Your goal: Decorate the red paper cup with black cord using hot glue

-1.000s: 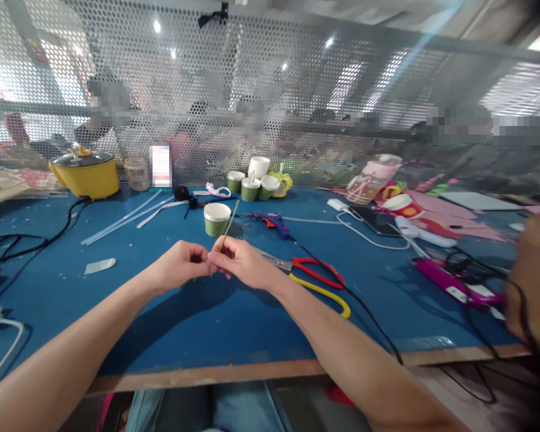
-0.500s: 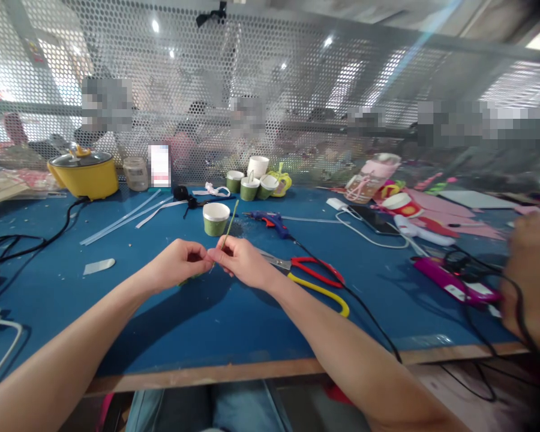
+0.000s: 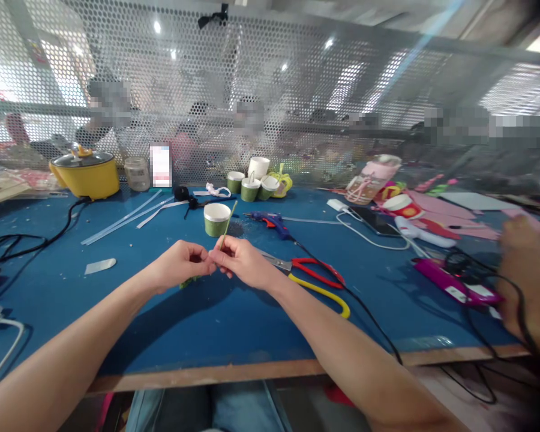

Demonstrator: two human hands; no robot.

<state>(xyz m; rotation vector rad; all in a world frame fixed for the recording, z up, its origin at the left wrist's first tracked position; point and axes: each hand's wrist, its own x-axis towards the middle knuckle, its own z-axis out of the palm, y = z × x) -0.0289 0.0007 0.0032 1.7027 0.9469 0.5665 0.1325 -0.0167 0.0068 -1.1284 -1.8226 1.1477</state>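
My right hand (image 3: 240, 262) is closed in a pinch on a thin green stem-like strip (image 3: 228, 223), which sticks up from the fingers. Its fingertips meet those of my left hand (image 3: 183, 264), also pinched; what the left fingers hold is hidden. Some green material (image 3: 189, 281) shows beneath the left hand. Just beyond my hands stands a paper cup (image 3: 216, 227) wrapped in green, with a white rim. Beside my right forearm lie scissors (image 3: 319, 291) with one red and one yellow handle, partly covered by the wrist. A blue glue gun (image 3: 274, 224) rests behind them.
Several green-wrapped cups (image 3: 251, 189) stand at the back near the perforated panel (image 3: 270, 78). A yellow pot (image 3: 87, 177) is at far left, glue sticks (image 3: 121, 222) nearer. A black cord crosses right of the scissors. Another person's arm (image 3: 522, 276) is beside a purple power strip (image 3: 454, 282).
Both hands stay pinched together in almost the same place. The green strip's upper end has shifted very slightly, and the whole view has moved a little.
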